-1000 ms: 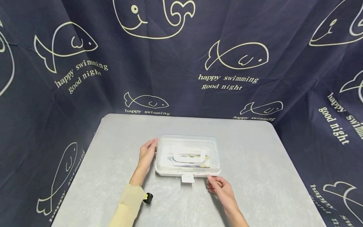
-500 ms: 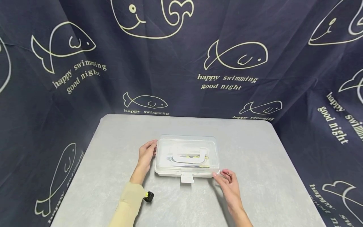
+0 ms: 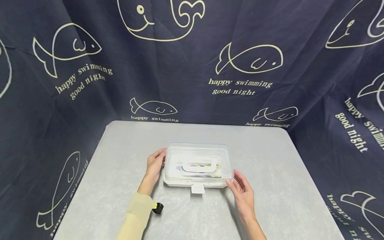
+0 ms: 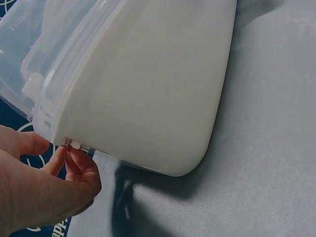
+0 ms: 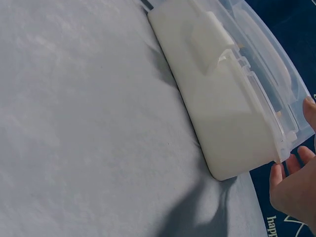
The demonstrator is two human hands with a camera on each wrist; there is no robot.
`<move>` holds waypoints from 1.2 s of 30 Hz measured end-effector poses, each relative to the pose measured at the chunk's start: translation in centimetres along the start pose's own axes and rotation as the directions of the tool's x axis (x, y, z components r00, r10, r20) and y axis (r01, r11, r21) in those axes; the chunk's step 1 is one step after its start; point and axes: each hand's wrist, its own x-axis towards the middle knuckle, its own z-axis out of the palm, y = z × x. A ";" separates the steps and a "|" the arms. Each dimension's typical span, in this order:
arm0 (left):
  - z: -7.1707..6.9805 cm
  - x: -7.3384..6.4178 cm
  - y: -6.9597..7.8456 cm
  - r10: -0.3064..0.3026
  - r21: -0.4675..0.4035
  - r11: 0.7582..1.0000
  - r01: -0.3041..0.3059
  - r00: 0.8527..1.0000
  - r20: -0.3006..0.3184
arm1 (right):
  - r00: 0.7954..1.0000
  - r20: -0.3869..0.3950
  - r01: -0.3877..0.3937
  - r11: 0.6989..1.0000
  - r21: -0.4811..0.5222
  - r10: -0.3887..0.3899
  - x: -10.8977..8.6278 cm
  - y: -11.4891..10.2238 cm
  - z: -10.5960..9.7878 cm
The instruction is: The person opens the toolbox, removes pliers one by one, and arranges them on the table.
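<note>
Currently, the clear-lidded plastic storage box (image 3: 180, 151) sits on the tabletop (image 3: 270, 156) with its lid lowered. The left-hand grip (image 3: 154, 164) is nearly closed toward the rear of the box's left end, fingers curled at the rim. The right-hand grip (image 3: 243, 196) is partly closed around the box's front right corner, thumb at the front edge, fingers along the right end.

Caution: the front latch (image 3: 198, 188) projects from the box's front wall, and its engagement cannot be confirmed. If disengaged, upward force on the lid side of the rim could separate the lid and spill the slender items (image 3: 216, 177) visible inside the box.

Caution: the two holds are diagonally offset across the box. Unequal force would likely skew or tilt it and shift its contents.

Caution: contact is chiefly at the fingertips; smooth plastic may slip. The carrying handle (image 3: 201, 169), on top of the box, is not held.
</note>
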 end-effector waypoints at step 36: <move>-0.5 0.2 -0.3 0.031 -0.025 0.999 -0.028 0.994 0.109 | 0.980 -0.116 0.141 0.976 -0.163 -0.161 1.9 -3.3 1.1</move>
